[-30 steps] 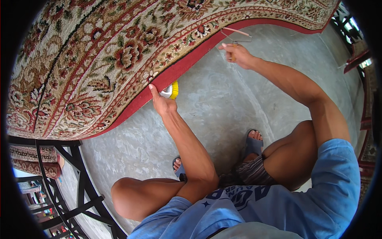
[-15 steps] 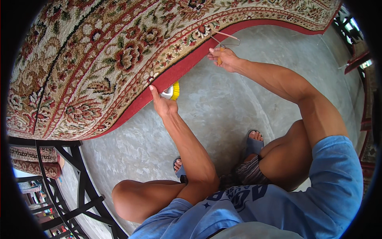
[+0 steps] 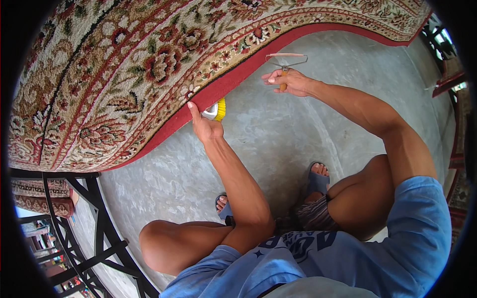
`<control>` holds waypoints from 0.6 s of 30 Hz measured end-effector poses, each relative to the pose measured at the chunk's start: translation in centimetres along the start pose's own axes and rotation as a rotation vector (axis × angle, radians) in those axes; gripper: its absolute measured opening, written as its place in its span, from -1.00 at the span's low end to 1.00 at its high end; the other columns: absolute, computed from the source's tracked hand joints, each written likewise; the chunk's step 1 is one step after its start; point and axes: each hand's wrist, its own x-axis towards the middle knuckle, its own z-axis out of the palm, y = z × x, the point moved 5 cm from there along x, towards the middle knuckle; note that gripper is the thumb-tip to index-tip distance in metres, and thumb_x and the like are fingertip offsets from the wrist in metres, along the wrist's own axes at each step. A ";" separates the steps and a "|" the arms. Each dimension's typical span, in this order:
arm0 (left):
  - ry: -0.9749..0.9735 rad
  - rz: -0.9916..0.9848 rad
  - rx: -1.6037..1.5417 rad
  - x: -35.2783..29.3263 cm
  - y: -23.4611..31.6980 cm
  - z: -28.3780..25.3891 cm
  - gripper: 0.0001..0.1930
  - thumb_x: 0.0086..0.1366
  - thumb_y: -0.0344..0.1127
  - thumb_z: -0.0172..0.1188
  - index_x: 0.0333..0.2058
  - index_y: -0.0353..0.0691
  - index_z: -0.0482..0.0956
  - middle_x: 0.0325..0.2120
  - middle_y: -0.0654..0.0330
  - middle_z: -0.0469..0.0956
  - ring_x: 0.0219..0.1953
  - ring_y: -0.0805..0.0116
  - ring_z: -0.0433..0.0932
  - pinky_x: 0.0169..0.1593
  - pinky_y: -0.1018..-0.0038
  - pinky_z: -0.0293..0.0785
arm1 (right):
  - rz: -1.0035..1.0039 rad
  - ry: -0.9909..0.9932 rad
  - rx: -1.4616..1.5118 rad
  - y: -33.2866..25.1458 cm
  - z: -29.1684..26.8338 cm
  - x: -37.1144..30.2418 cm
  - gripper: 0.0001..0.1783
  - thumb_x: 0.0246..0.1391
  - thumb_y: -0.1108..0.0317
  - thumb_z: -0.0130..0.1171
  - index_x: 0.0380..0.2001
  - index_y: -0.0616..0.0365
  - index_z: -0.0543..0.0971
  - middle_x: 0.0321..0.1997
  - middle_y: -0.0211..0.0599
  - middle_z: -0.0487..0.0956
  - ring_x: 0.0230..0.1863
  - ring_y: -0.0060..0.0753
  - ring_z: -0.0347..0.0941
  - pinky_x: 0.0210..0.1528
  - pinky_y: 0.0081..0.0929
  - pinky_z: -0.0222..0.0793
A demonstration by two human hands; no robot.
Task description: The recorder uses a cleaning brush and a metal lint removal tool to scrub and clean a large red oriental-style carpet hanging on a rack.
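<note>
A thick patterned carpet (image 3: 164,64) with red and cream flowers hangs over the far side, its red border (image 3: 238,79) curving across. At that border my left hand (image 3: 207,129) grips the edge, thumb on top, fingers hidden underneath. Just beside those fingers, a white brush with yellow bristles (image 3: 221,110) shows partly from under the edge; I cannot tell whether the fingers touch it. My right hand (image 3: 293,82) holds a lint scraper (image 3: 286,66) by its wooden handle. The scraper's wire frame and copper-coloured blade point away from me, over the floor, apart from the carpet.
Grey concrete floor (image 3: 278,149) lies below, with my sandalled feet (image 3: 318,176) on it. A black metal frame (image 3: 102,223) stands at the lower left near a rolled carpet (image 3: 42,206). More carpets hang on racks (image 3: 449,74) along the right.
My right hand has drawn the lint scraper back off the carpet's border, toward me and slightly right, and its blade has turned level. My left hand has stayed nearly in place.
</note>
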 end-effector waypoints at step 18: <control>0.063 -0.003 -0.050 -1.2 0.3 0.8 -0.38 0.40 -0.02 0.22 0.26 -0.27 0.31 0.18 0.12 0.47 0.14 0.15 0.52 0.21 0.11 0.47 | -0.058 -0.001 -0.206 -0.3 0.4 1.2 -0.82 0.19 0.28 0.32 -0.31 0.14 0.58 -0.21 -0.35 0.64 -0.13 -0.49 0.58 -0.12 -0.55 0.48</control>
